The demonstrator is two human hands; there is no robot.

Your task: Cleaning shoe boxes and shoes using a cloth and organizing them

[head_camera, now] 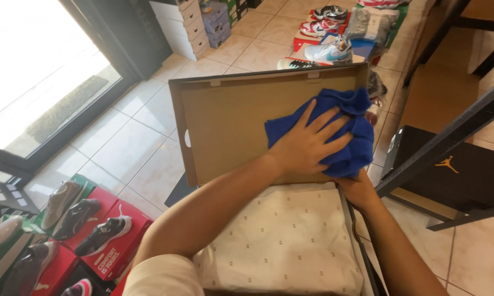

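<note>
- At the far left, pairs of trainers sit on top of red and green cardboard shoe boxes on the pale tiled floor, beside a large glass door.
- In the middle, an open brown cardboard shoe box has its hinged lid standing upright, inner face toward the camera; the box body below is filled with white tissue paper dotted with small marks.
- The left hand lies flat, fingers spread and released, pressing a crumpled blue cloth against the right part of the lid's inner face.
- The blue cloth is therefore on the lid, near its upper right corner, above the tissue paper.
- The right hand sits just under the cloth at the box's right rear corner; its fingers are hidden behind the cloth and lid edge, so I cannot tell whether they are closed or loose.
- At the right, a black shoe box with a gold figure on its lid rests on the floor behind a dark metal bar.
- At the top, more trainers stand on boxes.
</note>
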